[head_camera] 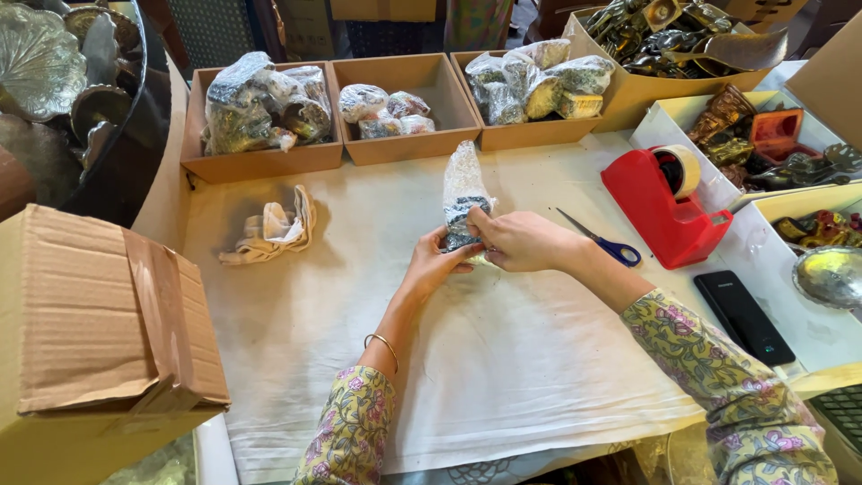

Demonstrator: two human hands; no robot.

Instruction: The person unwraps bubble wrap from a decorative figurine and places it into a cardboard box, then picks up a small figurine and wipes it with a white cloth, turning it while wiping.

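Single head view, looking down, close over table (539, 359).

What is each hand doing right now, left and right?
Left hand: closed on the lower end of the bubble-wrapped item.
Right hand: closed, grip on the same bubble-wrapped item from the side.

Two bare hands and forearms reach in from the bottom of the frame, the left hand (438, 262) and the right hand (523, 241) uncovered from the wrist to the fingertips. Both arms wear loose sleeves (736, 377) of yellow-green cloth printed with pink and mauve flowers and dark leafy sprigs, ending partway up the forearm, well back from the grip. A thin gold-coloured bangle (382, 345) circles the left forearm, just ahead of the sleeve's edge.
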